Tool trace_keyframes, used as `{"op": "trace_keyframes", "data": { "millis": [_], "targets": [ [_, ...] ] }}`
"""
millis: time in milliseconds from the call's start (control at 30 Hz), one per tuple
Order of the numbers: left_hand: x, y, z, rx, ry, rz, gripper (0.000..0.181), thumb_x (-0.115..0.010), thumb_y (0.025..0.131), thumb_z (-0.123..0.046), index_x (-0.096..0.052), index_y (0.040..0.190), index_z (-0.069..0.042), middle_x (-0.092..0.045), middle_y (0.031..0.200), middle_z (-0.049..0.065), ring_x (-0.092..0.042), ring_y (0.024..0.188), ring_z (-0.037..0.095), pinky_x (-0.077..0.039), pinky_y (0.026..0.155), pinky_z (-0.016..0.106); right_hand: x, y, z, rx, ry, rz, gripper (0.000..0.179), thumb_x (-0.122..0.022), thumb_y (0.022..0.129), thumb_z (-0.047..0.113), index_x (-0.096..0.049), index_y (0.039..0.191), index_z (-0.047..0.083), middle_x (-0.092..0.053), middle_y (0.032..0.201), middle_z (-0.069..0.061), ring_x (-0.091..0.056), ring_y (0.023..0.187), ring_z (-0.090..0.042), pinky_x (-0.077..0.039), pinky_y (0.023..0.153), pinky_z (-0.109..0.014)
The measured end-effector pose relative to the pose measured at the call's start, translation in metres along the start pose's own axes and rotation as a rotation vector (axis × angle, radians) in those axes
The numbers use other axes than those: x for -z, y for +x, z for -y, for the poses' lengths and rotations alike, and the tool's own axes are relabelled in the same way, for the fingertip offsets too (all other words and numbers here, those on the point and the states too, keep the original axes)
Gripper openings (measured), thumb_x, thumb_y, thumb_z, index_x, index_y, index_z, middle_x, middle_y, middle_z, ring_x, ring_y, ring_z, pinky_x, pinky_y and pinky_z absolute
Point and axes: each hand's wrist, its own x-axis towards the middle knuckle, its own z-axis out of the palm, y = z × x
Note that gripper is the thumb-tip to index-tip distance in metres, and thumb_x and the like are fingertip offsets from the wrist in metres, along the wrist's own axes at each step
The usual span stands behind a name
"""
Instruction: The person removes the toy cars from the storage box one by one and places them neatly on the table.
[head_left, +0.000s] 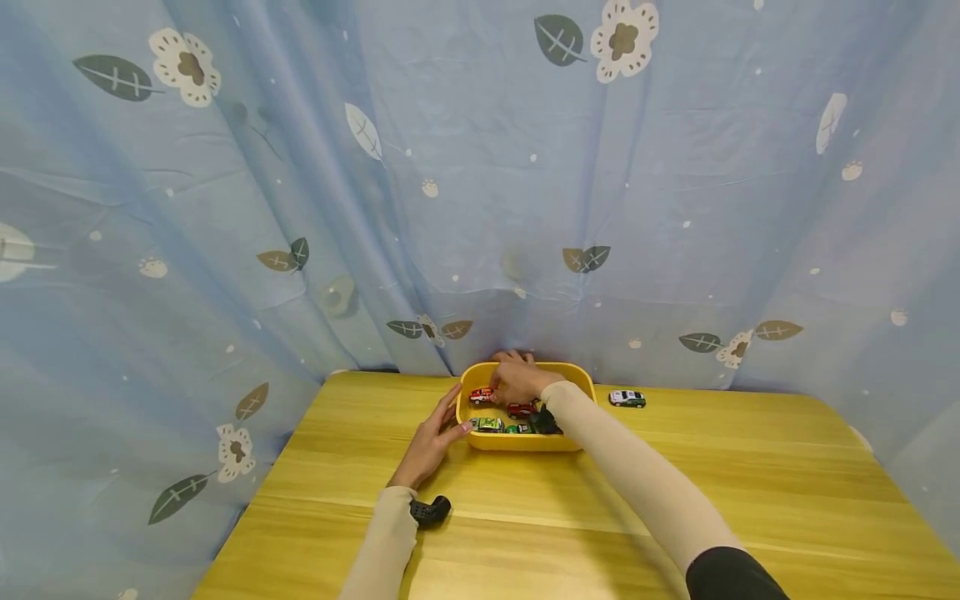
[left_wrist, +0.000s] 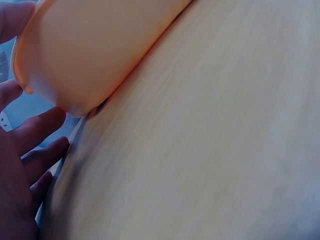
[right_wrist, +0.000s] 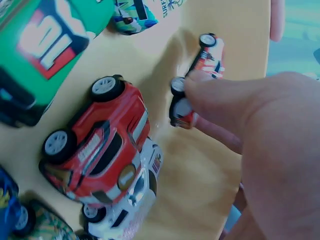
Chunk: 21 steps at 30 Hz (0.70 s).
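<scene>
A yellow plastic bin stands at the back of the wooden table, with several toy cars inside. My left hand holds the bin at its left end, thumb at the front corner and fingers spread along the outer wall. Inside the bin, my right hand pinches a small red-and-white toy car, tilted against the wall, between thumb and fingers. Beside it lie a larger red toy car, a white toy car partly under that one, and a green toy vehicle.
A white-and-dark-green toy car sits on the table to the right of the bin. Directly behind the table hangs a blue patterned curtain. A black wrist device juts from the left sleeve.
</scene>
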Motion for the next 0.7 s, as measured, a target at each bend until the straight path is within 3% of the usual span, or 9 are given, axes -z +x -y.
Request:
{"op": "trace_keyframes", "data": {
  "millis": [267, 500, 700],
  "targets": [
    [-0.002, 0.002, 0.001, -0.015, 0.003, 0.010, 0.075, -0.069, 0.104, -0.028, -0.031, 0.169, -0.032, -0.041, 0.169, 0.012, -0.046, 0.153, 0.035, -0.033, 0.126, 0.059, 0.018, -0.015, -0.004, 0.080, -0.027, -0.094, 0.027, -0.064, 0.108, 0.027, -0.077, 0.127, 0.012, -0.052, 0.158, -0.013, -0.043, 0.147, -0.036, -0.035, 0.122, -0.059],
    [0.001, 0.001, 0.003, -0.007, 0.011, -0.005, 0.076, -0.071, 0.102, -0.034, -0.033, 0.168, -0.035, -0.044, 0.167, 0.010, -0.047, 0.152, 0.034, -0.032, 0.126, 0.060, 0.046, -0.036, -0.009, 0.190, -0.031, -0.151, 0.030, -0.060, 0.109, 0.018, -0.072, 0.132, 0.003, -0.072, 0.132, -0.014, -0.065, 0.125, -0.032, -0.051, 0.111, -0.046],
    [0.001, 0.000, 0.002, -0.015, 0.006, -0.001, 0.076, -0.071, 0.103, -0.031, -0.032, 0.168, -0.034, -0.048, 0.164, 0.014, -0.048, 0.152, 0.034, -0.030, 0.127, 0.061, 0.064, -0.063, -0.022, 0.201, -0.057, -0.187, 0.027, -0.061, 0.109, 0.016, -0.072, 0.130, 0.004, -0.073, 0.127, -0.013, -0.064, 0.123, -0.033, -0.047, 0.114, -0.050]
  ]
}}
